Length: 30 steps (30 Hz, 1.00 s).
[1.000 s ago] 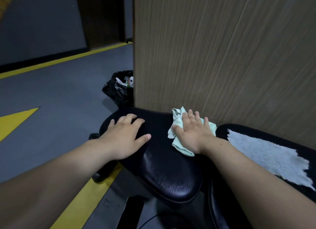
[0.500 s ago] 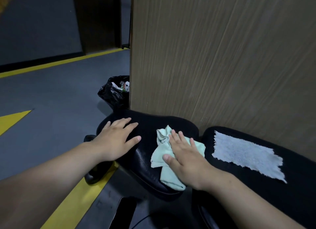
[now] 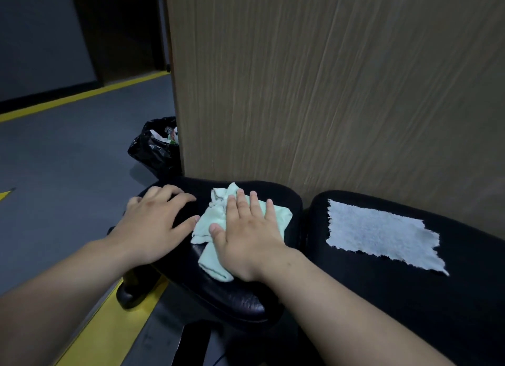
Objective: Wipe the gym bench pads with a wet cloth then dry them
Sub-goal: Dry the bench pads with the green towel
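Head view looks down on a black seat pad set against a wood-grain panel; the left hand lies flat on the pad's far left edge, fingers spread, bracing it; the right hand, fingers straight and slightly fanned, presses a crumpled mint-green cloth onto the middle of the same pad, pinching nothing. A ragged-edged white towel lies flat on the back pad to the right, apart from the cloth; it is probably meant for drying. A black bin bag stands on the floor behind the seat pad's far corner.

The step in hand looks like the wet wipe of the seat pad. To do it well, the palm should bear evenly, so the whole cloth drags rather than bunches; strokes should overlap and run over the rounded near edge and into the gap beside the back pad; the bracing hand must shift so its own patch gets wiped; the towel is best left dry until then.
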Each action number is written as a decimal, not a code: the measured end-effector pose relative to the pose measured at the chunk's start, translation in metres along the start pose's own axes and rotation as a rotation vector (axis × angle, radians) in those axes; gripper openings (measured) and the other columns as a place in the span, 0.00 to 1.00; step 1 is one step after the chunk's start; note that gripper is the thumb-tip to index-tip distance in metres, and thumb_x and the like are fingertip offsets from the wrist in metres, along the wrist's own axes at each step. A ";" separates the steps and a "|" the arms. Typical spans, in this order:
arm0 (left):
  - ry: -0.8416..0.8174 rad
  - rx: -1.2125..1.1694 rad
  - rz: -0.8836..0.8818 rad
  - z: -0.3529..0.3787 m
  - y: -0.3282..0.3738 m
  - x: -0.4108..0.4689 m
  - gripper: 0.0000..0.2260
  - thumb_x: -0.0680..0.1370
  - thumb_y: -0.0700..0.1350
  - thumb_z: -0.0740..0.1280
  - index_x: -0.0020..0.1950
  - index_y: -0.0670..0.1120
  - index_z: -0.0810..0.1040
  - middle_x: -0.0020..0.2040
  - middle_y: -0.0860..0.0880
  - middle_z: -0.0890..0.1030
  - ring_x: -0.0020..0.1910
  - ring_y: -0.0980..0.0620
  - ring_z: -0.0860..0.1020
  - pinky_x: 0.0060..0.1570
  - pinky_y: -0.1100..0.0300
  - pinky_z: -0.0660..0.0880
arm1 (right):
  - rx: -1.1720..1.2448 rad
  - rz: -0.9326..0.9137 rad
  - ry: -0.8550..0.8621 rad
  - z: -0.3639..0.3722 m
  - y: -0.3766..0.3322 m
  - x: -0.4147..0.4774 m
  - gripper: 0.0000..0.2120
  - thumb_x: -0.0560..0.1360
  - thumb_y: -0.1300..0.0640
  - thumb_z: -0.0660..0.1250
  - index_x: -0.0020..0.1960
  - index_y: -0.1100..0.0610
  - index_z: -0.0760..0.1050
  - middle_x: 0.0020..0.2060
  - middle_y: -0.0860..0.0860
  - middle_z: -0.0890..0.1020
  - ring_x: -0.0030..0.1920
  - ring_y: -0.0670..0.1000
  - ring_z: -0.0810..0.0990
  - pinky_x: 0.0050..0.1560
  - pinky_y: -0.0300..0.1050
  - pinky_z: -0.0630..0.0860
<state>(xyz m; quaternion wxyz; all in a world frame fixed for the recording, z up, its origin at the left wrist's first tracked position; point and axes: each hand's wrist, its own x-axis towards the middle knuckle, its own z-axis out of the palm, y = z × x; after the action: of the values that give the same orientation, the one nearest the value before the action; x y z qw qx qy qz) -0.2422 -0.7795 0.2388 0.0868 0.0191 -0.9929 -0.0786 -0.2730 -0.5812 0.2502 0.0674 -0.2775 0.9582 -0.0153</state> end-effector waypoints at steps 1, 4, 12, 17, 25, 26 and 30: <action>0.014 -0.009 0.001 0.000 -0.002 0.001 0.29 0.76 0.69 0.48 0.70 0.59 0.70 0.67 0.59 0.70 0.68 0.53 0.65 0.62 0.49 0.64 | 0.006 0.011 -0.004 -0.001 -0.003 0.008 0.34 0.82 0.40 0.39 0.79 0.60 0.36 0.79 0.56 0.37 0.77 0.59 0.32 0.74 0.64 0.33; 0.052 -0.042 0.007 0.002 -0.007 0.003 0.30 0.74 0.69 0.47 0.68 0.58 0.73 0.64 0.58 0.72 0.65 0.53 0.67 0.59 0.49 0.65 | 0.030 0.042 -0.016 -0.004 -0.007 0.034 0.35 0.81 0.39 0.39 0.80 0.57 0.37 0.79 0.55 0.38 0.77 0.61 0.32 0.72 0.69 0.33; 0.073 -0.088 0.000 0.004 -0.016 0.001 0.32 0.73 0.70 0.47 0.70 0.57 0.72 0.67 0.57 0.70 0.69 0.54 0.64 0.65 0.49 0.63 | 0.047 0.080 -0.047 -0.015 -0.007 0.078 0.33 0.80 0.36 0.41 0.80 0.47 0.39 0.80 0.49 0.39 0.77 0.63 0.33 0.69 0.74 0.33; 0.028 -0.105 -0.043 0.003 -0.030 -0.005 0.37 0.71 0.73 0.45 0.74 0.57 0.67 0.73 0.53 0.65 0.74 0.51 0.59 0.74 0.43 0.57 | 0.023 0.039 -0.033 -0.011 -0.008 0.059 0.34 0.79 0.35 0.39 0.80 0.49 0.36 0.79 0.50 0.38 0.77 0.62 0.33 0.71 0.72 0.33; -0.057 -0.206 -0.124 -0.001 -0.051 -0.012 0.35 0.75 0.70 0.55 0.78 0.53 0.60 0.76 0.51 0.60 0.76 0.48 0.57 0.75 0.43 0.55 | -0.070 -0.101 -0.004 0.008 -0.044 -0.030 0.39 0.79 0.35 0.41 0.77 0.56 0.29 0.76 0.56 0.29 0.74 0.65 0.27 0.70 0.72 0.31; -0.063 -0.219 -0.127 -0.002 -0.052 -0.012 0.35 0.76 0.69 0.56 0.78 0.53 0.59 0.76 0.51 0.59 0.76 0.48 0.58 0.75 0.44 0.56 | -0.093 -0.119 0.050 0.013 -0.052 -0.035 0.39 0.79 0.35 0.43 0.78 0.57 0.32 0.76 0.58 0.31 0.75 0.67 0.29 0.69 0.74 0.33; -0.055 -0.202 -0.109 -0.005 -0.057 -0.013 0.33 0.77 0.67 0.57 0.78 0.52 0.60 0.76 0.52 0.60 0.75 0.48 0.61 0.74 0.47 0.59 | -0.201 -0.076 0.082 0.020 -0.074 -0.027 0.41 0.80 0.35 0.44 0.76 0.60 0.29 0.75 0.63 0.30 0.74 0.71 0.31 0.67 0.77 0.33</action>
<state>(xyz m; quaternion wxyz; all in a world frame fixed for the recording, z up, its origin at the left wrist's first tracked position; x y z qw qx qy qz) -0.2275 -0.8357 0.2325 0.0568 0.0618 -0.9795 -0.1831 -0.2081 -0.6295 0.2391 -0.0005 -0.3183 0.9456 0.0670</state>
